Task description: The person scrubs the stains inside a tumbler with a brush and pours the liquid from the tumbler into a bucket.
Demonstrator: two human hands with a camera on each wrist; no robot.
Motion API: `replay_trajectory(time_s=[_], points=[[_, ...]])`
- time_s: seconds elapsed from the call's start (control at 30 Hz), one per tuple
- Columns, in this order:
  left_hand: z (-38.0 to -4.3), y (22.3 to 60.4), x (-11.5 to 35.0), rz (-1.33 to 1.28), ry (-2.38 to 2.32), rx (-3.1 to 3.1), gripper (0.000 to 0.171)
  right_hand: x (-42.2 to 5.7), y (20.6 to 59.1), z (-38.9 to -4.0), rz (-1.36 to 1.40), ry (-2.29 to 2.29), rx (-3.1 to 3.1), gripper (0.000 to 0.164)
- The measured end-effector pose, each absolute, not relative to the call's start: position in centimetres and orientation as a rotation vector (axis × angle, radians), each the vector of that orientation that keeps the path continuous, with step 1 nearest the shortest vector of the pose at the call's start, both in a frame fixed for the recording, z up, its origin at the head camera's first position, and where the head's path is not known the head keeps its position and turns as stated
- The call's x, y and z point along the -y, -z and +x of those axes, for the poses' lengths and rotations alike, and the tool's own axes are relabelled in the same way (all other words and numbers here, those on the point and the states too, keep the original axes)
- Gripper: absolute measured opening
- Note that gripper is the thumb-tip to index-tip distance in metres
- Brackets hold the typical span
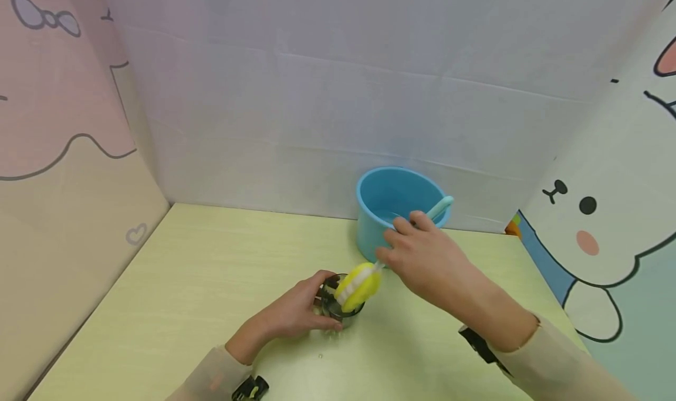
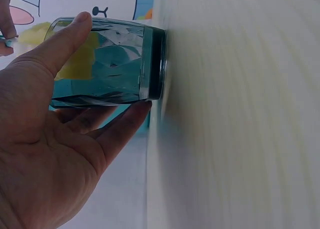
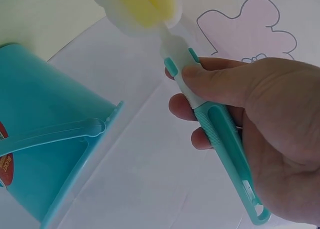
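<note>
My left hand holds a clear faceted glass, thumb on one side and fingers on the other. The glass stands on the table. My right hand grips the teal and white handle of a sponge bottle brush. Its yellow and white sponge head dips into the mouth of the glass in the head view. Through the glass wall in the left wrist view, the yellow sponge shows near the rim end. Part of the handle is hidden behind the right fingers.
A blue bucket stands at the back of the pale table, just beyond the right hand. Its carrying handle shows in the right wrist view. Cloth walls with cartoon prints enclose the table. A few droplets lie near the glass.
</note>
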State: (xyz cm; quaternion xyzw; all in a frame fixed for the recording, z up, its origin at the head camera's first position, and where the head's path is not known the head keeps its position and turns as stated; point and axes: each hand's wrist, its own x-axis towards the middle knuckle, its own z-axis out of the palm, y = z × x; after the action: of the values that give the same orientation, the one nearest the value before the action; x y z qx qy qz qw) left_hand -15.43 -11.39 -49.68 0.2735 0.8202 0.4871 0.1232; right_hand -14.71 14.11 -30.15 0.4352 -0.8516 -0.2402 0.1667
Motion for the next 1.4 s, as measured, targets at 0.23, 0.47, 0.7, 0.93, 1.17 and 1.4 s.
replay_trajectory(time_s=[0.23,0.47,0.7,0.93,1.17,1.4], points=[[-15.5,49.8,11.4,0.807,-1.422,-2.400,0.090,-14.0,30.0,-14.6,1.266,0.703,2.458,0.017],[-15.6,49.8,11.4,0.796,-1.415,-2.394,0.088,-13.8,29.8,-14.4,1.301,0.695,2.460,0.017],[-15.4,49.7,11.3,0.815,-1.435,-2.381,0.085,-13.4,30.0,-14.4,1.342,0.693,2.390,0.021],[-15.4,49.7,11.3,0.798,-1.451,-2.358,0.084,-13.0,30.5,-14.6,1.335,0.714,2.341,0.024],[-15.3,49.6,11.4,0.805,-1.477,-2.340,0.082,-12.8,30.9,-14.7,1.286,0.697,2.318,0.021],[-15.3,49.7,11.3,0.810,-1.493,-2.328,0.081,-13.3,31.1,-15.4,1.227,0.653,2.315,0.021]])
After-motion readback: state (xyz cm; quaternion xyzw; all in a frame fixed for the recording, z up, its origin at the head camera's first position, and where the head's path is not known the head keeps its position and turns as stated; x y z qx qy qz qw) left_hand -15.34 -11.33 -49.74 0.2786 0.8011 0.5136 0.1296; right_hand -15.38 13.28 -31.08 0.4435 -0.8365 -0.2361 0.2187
